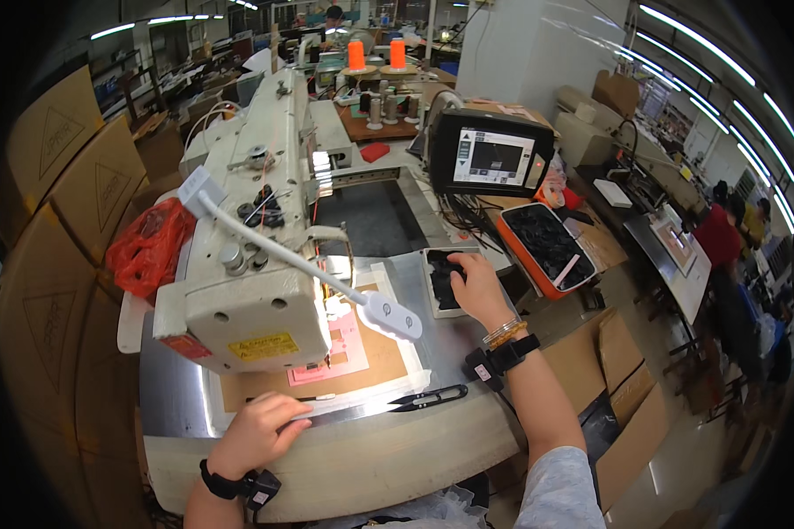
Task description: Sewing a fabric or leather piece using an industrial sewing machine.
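Observation:
My left hand (263, 428) rests at the front edge of the metal sewing-machine table (178, 414), loosely bent fingers apart, near a thin black-and-white tool (318, 398). My right hand (475, 286) reaches into a white tray (429, 300) of black pieces (443, 264), fingertips bent down; what they grip, if anything, is hidden. Black thread snips (428, 398) lie between my hands. Under the cream machine head (238, 317), a pink template (344, 353) sits on a brown board (384, 370). A white clip lamp (388, 315) arches over it.
A control screen (492, 154) and orange-rimmed container (556, 288) of black pieces are behind my right hand. Cardboard boxes (48, 300) and a red bag (146, 247) flank the left side; cardboard sheets (640, 432) lie right. Co-workers (722, 234) are at far right, another (333, 22) behind.

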A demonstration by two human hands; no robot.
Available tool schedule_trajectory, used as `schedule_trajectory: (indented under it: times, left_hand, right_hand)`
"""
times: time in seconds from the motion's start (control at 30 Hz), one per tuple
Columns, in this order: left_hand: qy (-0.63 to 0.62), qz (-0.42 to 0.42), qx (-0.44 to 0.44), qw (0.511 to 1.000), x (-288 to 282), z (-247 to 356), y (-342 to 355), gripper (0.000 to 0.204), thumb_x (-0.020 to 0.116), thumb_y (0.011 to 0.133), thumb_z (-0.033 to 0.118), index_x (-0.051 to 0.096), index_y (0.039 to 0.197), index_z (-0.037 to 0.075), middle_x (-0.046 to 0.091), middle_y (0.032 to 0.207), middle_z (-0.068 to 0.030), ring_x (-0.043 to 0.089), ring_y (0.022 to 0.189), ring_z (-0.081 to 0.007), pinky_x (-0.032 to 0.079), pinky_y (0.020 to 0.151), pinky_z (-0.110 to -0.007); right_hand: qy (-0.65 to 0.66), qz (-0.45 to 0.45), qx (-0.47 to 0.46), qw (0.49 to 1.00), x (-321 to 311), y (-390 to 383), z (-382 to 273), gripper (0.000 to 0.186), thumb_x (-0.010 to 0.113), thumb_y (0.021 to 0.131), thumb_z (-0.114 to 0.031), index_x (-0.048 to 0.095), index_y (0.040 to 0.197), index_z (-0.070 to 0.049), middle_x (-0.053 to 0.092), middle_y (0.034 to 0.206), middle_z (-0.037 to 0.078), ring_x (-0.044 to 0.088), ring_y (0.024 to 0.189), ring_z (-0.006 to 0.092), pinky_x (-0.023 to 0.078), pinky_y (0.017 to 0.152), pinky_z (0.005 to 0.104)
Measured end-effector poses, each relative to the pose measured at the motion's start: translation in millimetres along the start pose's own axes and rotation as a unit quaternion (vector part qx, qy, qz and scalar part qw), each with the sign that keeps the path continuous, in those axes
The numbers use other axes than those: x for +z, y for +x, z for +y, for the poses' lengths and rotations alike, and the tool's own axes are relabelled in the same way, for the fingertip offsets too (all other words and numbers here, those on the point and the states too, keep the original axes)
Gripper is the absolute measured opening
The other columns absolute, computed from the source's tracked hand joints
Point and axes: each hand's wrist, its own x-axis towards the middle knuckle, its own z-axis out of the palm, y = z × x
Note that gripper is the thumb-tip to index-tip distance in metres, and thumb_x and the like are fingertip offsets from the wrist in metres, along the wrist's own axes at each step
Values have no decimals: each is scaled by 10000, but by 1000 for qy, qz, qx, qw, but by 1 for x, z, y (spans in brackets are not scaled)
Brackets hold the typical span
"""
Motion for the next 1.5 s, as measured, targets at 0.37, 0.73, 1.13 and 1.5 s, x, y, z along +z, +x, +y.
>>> schedule_trajectory:
  times: [0.37, 0.73, 1.13, 1.5]
  left_hand:
    - [38, 40, 20, 998, 4, -13, -11, 146, 735, 793, 76, 701, 930, 42, 674, 862, -95, 648, 805, -279, 529, 734, -367]
    - [48, 57, 2, 997, 0, -5, -22, 128, 733, 789, 68, 708, 912, 43, 677, 839, -86, 647, 780, -271, 531, 701, -352]
    - [19, 72, 7, 997, 7, -15, -30, 138, 723, 792, 53, 703, 927, 28, 679, 829, -101, 643, 758, -276, 525, 695, -346]
    - [-42, 8, -32, 999, 12, -9, -30, 138, 725, 782, 66, 722, 916, 36, 691, 816, -121, 650, 724, -274, 511, 662, -334]
  right_hand:
    - [-119, 148, -102, 976, -29, 45, -30, 493, 570, 904, -53, 493, 1390, -88, 524, 1211, 215, 544, 1048, 357, 476, 896, 424]
    - [-158, 171, -127, 964, -15, 54, -25, 574, 600, 852, -40, 479, 1408, -114, 527, 1159, 209, 532, 1055, 360, 455, 889, 451]
    - [-101, 177, -93, 974, -20, 47, -31, 506, 593, 887, -54, 478, 1381, -45, 521, 1172, 202, 540, 1063, 352, 463, 923, 424]
    - [34, 217, -67, 973, -32, 32, -18, 497, 598, 883, -62, 486, 1365, -9, 498, 1212, 210, 519, 1102, 365, 433, 964, 416]
